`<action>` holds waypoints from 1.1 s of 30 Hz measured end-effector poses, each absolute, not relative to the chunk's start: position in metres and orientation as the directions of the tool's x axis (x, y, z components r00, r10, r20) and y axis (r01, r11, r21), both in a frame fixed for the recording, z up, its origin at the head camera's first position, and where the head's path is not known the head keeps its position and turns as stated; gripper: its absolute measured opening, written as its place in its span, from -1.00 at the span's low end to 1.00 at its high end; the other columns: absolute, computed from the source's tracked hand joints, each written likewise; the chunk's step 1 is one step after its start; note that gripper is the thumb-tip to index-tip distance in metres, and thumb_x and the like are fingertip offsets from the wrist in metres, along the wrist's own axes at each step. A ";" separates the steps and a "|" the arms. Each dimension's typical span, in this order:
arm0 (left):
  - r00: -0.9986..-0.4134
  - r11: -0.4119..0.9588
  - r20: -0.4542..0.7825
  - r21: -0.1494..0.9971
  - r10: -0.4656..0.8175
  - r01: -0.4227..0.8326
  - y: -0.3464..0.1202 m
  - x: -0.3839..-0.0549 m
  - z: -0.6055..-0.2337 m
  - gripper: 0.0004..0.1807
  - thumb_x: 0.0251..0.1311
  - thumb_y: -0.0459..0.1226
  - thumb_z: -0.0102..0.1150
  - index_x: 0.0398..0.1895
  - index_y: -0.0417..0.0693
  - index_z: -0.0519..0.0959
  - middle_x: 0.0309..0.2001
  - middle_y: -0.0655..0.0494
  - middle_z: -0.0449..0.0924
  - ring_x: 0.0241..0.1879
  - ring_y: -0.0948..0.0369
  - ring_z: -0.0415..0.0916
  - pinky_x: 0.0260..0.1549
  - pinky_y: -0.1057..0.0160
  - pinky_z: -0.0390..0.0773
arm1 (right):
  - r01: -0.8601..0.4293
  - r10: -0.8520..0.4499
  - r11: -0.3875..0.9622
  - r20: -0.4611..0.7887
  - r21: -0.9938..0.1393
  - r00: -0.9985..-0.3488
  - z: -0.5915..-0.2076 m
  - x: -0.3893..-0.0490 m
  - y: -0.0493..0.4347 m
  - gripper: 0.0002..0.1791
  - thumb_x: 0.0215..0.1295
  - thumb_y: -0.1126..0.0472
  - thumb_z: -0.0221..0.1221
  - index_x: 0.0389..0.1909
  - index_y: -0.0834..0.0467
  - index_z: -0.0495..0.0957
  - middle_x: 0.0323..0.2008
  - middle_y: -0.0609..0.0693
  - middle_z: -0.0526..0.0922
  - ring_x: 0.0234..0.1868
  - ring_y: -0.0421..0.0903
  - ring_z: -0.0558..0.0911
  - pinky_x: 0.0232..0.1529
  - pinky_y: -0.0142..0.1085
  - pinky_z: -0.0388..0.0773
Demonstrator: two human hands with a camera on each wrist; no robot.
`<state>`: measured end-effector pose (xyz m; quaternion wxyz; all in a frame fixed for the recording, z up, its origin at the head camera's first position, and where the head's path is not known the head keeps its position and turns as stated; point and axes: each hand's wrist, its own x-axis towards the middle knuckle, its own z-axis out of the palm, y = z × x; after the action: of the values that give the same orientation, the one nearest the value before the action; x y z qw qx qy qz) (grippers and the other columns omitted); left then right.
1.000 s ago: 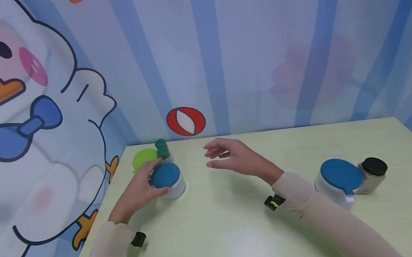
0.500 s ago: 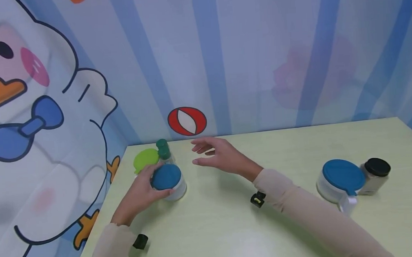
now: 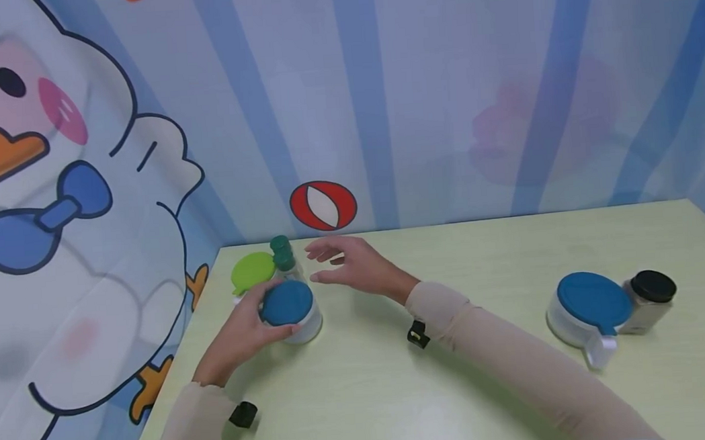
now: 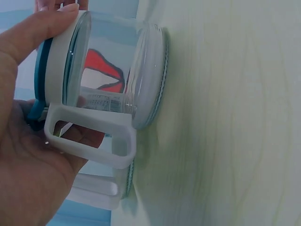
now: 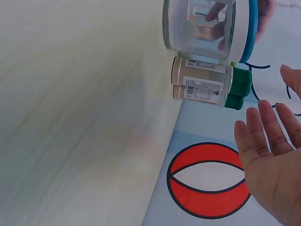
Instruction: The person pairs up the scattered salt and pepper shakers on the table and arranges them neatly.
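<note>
My left hand (image 3: pixel 238 334) grips a clear jar with a blue lid (image 3: pixel 287 303), thumb and fingers round its upper rim. In the left wrist view the jar's white handle (image 4: pixel 89 153) is beside the palm, and its base meets the tabletop. My right hand (image 3: pixel 358 265) hovers to the right of the jar, fingers apart and holding nothing. Behind the jar stand two green-capped seasoning bottles (image 3: pixel 283 258); the right wrist view shows printed labels (image 5: pixel 202 89) on them. A jar with a lime-green lid (image 3: pixel 253 272) stands left of the bottles, partly hidden by my left hand.
On the table's right side stand another blue-lidded jar (image 3: pixel 594 299) with a white handle and a black-capped bottle (image 3: pixel 651 296), close together. A printed cloth wall (image 3: pixel 430 107) rises along the back edge of the pale table (image 3: pixel 429 390), and another along its left.
My right hand has moved left toward the green-capped bottles. The left hand keeps its hold on the blue-lidded jar, which stays in nearly the same place.
</note>
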<state>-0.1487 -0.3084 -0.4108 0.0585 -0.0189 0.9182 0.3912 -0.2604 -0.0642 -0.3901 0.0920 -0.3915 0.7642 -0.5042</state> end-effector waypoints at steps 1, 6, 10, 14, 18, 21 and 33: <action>-0.992 0.685 -0.126 0.723 0.009 -0.085 -0.309 -0.149 -0.411 0.15 -0.03 0.17 0.53 0.58 0.13 0.09 0.53 -0.08 0.11 0.47 -0.20 0.11 0.27 -0.33 0.38 | -0.507 -0.692 0.187 0.254 -0.841 -0.676 -0.389 -0.261 -0.067 -0.43 0.28 0.08 0.40 0.30 0.02 0.51 0.17 -0.04 0.63 0.15 -0.11 0.62 0.23 -0.08 0.57; -0.991 0.640 -0.136 0.762 0.006 -0.100 -0.310 -0.148 -0.412 0.13 -0.01 0.11 0.54 0.58 0.13 0.09 0.54 -0.11 0.07 0.47 -0.23 0.08 0.28 -0.34 0.35 | -0.498 -0.684 0.201 0.243 -0.844 -0.688 -0.389 -0.265 -0.078 -0.42 0.30 0.10 0.38 0.32 0.04 0.50 0.22 -0.03 0.60 0.20 -0.07 0.59 0.24 -0.12 0.56; -0.991 0.619 -0.133 0.779 0.011 -0.098 -0.311 -0.147 -0.414 0.13 -0.01 0.10 0.55 0.58 0.13 0.09 0.55 -0.10 0.05 0.48 -0.22 0.06 0.30 -0.34 0.33 | -0.483 -0.666 0.208 0.239 -0.850 -0.707 -0.393 -0.271 -0.088 -0.42 0.30 0.12 0.38 0.32 0.08 0.50 0.21 0.04 0.60 0.20 -0.01 0.60 0.21 -0.15 0.58; -0.992 0.613 -0.127 0.785 0.015 -0.091 -0.312 -0.147 -0.416 0.13 -0.01 0.09 0.55 0.58 0.13 0.09 0.56 -0.10 0.04 0.47 -0.22 0.07 0.31 -0.35 0.31 | -0.464 -0.653 0.218 0.225 -0.859 -0.723 -0.397 -0.276 -0.098 -0.42 0.29 0.11 0.39 0.30 0.12 0.51 0.19 0.05 0.62 0.19 0.05 0.61 0.16 -0.20 0.61; -0.992 0.606 -0.128 0.789 0.011 -0.095 -0.314 -0.147 -0.417 0.17 -0.05 0.12 0.57 0.59 0.18 0.09 0.56 -0.06 0.03 0.48 -0.20 0.06 0.32 -0.34 0.31 | -0.450 -0.642 0.229 0.213 -0.863 -0.736 -0.398 -0.276 -0.106 -0.42 0.28 0.10 0.40 0.29 0.11 0.51 0.17 0.01 0.63 0.18 0.03 0.62 0.13 -0.24 0.63; -0.992 0.607 -0.124 0.790 0.017 -0.088 -0.315 -0.147 -0.418 0.19 -0.06 0.15 0.56 0.60 0.19 0.06 0.57 -0.05 0.01 0.49 -0.21 0.05 0.32 -0.33 0.32 | -0.433 -0.634 0.236 0.200 -0.870 -0.747 -0.399 -0.276 -0.111 -0.43 0.27 0.10 0.41 0.27 0.10 0.52 0.16 0.00 0.63 0.18 0.04 0.62 0.11 -0.23 0.63; -0.992 0.602 -0.120 0.796 0.044 -0.069 -0.314 -0.145 -0.413 0.13 0.02 0.06 0.55 0.59 0.10 0.08 0.55 -0.11 0.04 0.47 -0.21 0.07 0.30 -0.34 0.33 | -0.427 -0.614 0.282 0.181 -0.859 -0.768 -0.405 -0.279 -0.128 -0.48 0.24 0.08 0.43 0.21 0.06 0.57 0.07 -0.07 0.66 0.09 -0.07 0.65 0.05 -0.28 0.65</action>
<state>-0.1453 -0.3139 -0.4129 0.0635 -0.0070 0.8926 0.4462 -0.2788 -0.1278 -0.4047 0.0929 -0.3273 0.7951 -0.5020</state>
